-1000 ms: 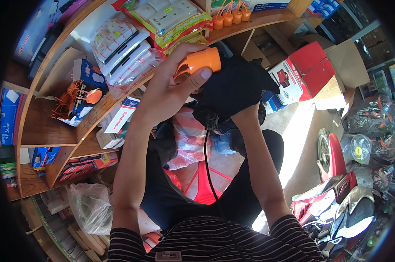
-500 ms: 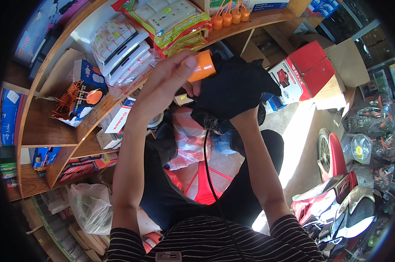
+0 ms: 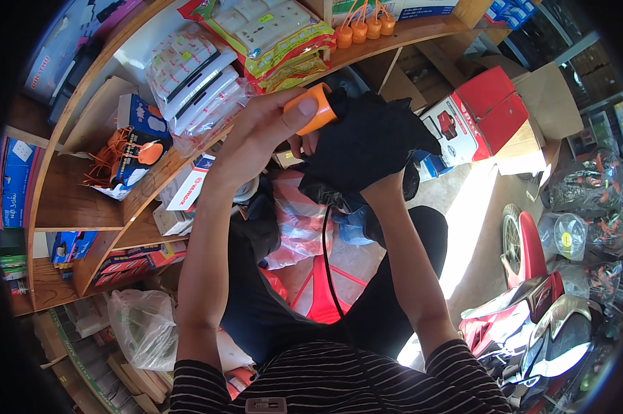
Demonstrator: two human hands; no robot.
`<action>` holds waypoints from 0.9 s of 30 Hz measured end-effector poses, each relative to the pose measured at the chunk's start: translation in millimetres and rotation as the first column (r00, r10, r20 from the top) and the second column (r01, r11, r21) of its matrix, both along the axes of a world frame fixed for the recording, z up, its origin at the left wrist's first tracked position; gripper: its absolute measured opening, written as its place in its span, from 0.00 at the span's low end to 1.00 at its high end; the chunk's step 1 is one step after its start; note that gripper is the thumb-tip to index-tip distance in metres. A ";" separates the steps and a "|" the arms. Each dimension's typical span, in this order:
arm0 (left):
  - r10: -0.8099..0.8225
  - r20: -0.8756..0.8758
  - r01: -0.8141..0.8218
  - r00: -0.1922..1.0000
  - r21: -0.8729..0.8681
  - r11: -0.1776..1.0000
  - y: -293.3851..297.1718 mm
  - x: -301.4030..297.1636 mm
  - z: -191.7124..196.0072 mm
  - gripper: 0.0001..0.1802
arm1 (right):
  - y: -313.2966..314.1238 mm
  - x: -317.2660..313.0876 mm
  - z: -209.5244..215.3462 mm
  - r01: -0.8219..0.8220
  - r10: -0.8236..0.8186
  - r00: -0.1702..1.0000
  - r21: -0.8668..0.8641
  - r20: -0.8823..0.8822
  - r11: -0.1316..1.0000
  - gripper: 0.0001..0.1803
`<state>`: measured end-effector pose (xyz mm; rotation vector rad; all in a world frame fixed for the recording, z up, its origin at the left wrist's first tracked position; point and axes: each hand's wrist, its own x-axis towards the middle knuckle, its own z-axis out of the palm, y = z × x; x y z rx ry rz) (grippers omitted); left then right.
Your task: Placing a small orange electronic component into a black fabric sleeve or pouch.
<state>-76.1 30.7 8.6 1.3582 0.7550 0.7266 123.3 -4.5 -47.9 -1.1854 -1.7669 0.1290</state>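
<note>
My left hand is closed round a short, shiny orange cylinder, the thumb lying along its side. The cylinder's far end meets a crumpled black cloth-like piece with a ragged edge. I cannot tell whether the two are joined. My right hand reaches up into or under the black piece. Only its wrist shows; the fingers are hidden. Beneath it hangs a darker, glossy black bundle. A thin black cable runs down from there towards my lap.
Curved wooden shelves on the left hold boxes and plastic-wrapped packs. Several orange corded pieces hang ahead. A red-and-white box stands at front right, a small red bike at right. Between my knees is a striped plastic bag.
My left hand has turned slightly, tilting the orange cylinder so more of its curved rim shows. The black piece and my right arm have hardly moved.
</note>
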 end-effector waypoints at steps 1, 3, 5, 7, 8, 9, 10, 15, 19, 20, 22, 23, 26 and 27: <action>0.046 -0.032 -0.045 0.998 0.018 0.999 -3.5 1.5 1.3 0.22 | 0.2 -1.2 5.3 -0.001 0.001 1.000 0.001 -0.001 1.000 0.18; 0.208 0.011 -0.204 0.978 0.265 0.943 -14.6 18.7 -2.9 0.20 | 1.7 -3.6 17.6 0.008 -0.044 0.975 0.162 0.219 0.987 0.16; 0.342 0.096 -0.344 0.935 0.486 0.803 -18.6 26.6 -3.0 0.20 | 2.7 -1.3 16.3 0.007 -0.042 0.983 0.187 0.180 0.982 0.15; 0.284 0.166 -0.328 0.944 0.385 0.863 -19.4 27.5 -1.1 0.17 | 3.8 1.2 13.7 0.005 -0.036 0.989 0.212 0.140 0.977 0.14; 0.285 0.166 -0.328 0.944 0.385 0.863 -16.0 24.0 -1.3 0.17 | 4.3 2.7 12.0 -0.041 0.017 0.992 0.187 0.127 0.981 0.13; 0.262 0.061 -0.267 0.963 0.330 0.905 -9.5 17.6 -1.6 0.18 | 4.5 3.5 11.0 -0.087 0.069 0.991 0.163 0.113 0.983 0.12; 0.226 -0.041 -0.207 0.973 0.266 0.941 -5.3 15.4 -1.7 0.22 | 4.1 3.1 10.5 -0.084 0.066 0.991 0.162 0.114 0.983 0.12; 0.288 0.162 -0.319 0.944 0.212 0.924 -14.1 26.4 -5.6 0.28 | 5.3 -0.1 15.6 -0.076 0.060 0.994 0.199 0.086 0.977 0.13; 0.285 0.255 -0.370 0.924 0.406 0.836 -9.0 26.5 -14.5 0.28 | 3.9 1.7 16.4 -0.059 0.019 0.975 0.174 0.223 0.983 0.14; 0.283 0.255 -0.368 0.925 0.405 0.837 -8.9 25.3 -14.8 0.28 | 2.5 2.1 17.5 -0.065 0.027 0.979 0.181 0.203 0.981 0.14; 0.222 0.229 -0.292 0.948 0.348 0.891 -9.8 23.2 -14.1 0.31 | 1.9 3.9 18.2 -0.071 0.036 0.982 0.189 0.183 0.979 0.15; 0.222 0.229 -0.293 0.948 0.349 0.890 -10.6 24.6 -12.4 0.31 | 2.0 6.5 18.5 -0.076 0.049 0.986 0.165 0.160 0.983 0.15; 0.208 0.149 -0.244 0.967 0.296 0.924 -13.1 29.1 -7.4 0.33 | 4.0 10.3 15.9 -0.053 0.026 0.983 0.149 0.181 0.987 0.16; 0.217 0.114 -0.242 0.969 0.301 0.922 -13.5 29.6 -7.7 0.33 | 4.5 11.0 14.3 -0.027 -0.009 0.975 0.157 0.224 0.987 0.16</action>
